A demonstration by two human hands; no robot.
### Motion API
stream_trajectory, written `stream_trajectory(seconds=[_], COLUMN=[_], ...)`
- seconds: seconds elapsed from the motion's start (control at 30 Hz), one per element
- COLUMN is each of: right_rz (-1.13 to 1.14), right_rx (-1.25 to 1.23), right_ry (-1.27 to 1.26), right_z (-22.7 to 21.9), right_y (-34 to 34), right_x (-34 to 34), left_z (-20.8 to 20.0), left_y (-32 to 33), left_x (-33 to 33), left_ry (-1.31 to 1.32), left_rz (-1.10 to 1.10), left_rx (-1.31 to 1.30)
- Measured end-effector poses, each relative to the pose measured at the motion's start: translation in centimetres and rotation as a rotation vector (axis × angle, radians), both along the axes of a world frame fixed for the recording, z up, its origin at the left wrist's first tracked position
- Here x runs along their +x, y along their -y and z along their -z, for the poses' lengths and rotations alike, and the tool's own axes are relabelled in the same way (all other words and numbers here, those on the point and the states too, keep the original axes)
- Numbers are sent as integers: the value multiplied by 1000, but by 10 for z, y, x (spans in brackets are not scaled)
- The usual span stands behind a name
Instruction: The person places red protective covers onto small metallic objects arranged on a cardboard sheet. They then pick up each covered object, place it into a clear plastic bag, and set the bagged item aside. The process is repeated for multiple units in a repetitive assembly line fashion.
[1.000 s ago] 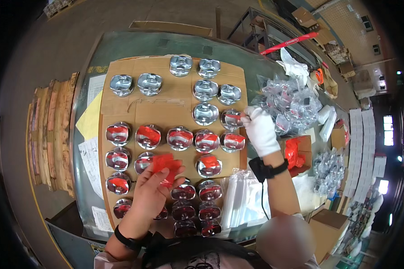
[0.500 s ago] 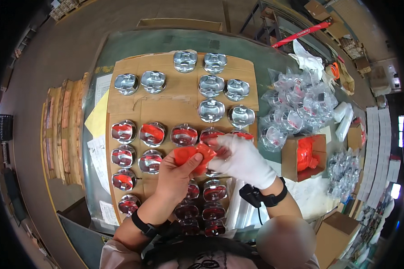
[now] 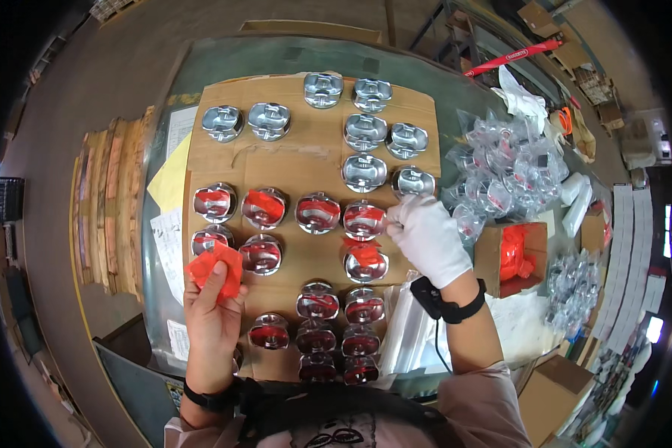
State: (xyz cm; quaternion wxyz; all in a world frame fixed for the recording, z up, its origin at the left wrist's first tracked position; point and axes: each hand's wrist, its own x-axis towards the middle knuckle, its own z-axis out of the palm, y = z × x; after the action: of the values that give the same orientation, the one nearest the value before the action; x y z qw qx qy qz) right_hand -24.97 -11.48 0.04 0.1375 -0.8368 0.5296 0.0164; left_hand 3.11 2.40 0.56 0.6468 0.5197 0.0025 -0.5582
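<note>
Many shiny metal pistons [image 3: 317, 212] stand in rows on a brown cardboard sheet [image 3: 291, 160]. Several hold a red slip inside; those at the far end [image 3: 364, 172] are bare metal. My bare left hand [image 3: 213, 302] grips a small stack of red paper slips [image 3: 215, 270] over the sheet's left side. My right hand [image 3: 428, 237], in a white glove, rests at the sheet's right edge with its fingertips at a slip-filled piston [image 3: 365, 220]. Whether it pinches a slip I cannot tell. A loose red slip [image 3: 360, 243] lies just below that piston.
A heap of clear plastic bags [image 3: 500, 172] lies to the right. A small open cardboard box with red slips [image 3: 511, 254] stands beside my right wrist. Flat clear bags [image 3: 414, 340] lie at the near edge. Stacked wooden boards [image 3: 108, 201] are on the left.
My hands were together over the middle of the sheet. The left one has drawn back to the left with the red slips. The gloved right hand has moved up-right to a piston.
</note>
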Motion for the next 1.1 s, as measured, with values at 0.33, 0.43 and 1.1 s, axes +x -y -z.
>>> stream_trajectory(seconds=[0.33, 0.43, 1.1], right_rz=[-198, -165, 297], right_rx=[-2, -100, 596], right_ry=[-110, 87, 817], right_z=[35, 15, -35], right_y=[-20, -7, 0], right_x=[-16, -28, -11], left_z=[5, 5, 7], left_y=[-9, -7, 48], left_x=[-4, -7, -80], left_ry=[16, 48, -76], left_rz=[-9, 3, 419], left_rx=[38, 31, -134])
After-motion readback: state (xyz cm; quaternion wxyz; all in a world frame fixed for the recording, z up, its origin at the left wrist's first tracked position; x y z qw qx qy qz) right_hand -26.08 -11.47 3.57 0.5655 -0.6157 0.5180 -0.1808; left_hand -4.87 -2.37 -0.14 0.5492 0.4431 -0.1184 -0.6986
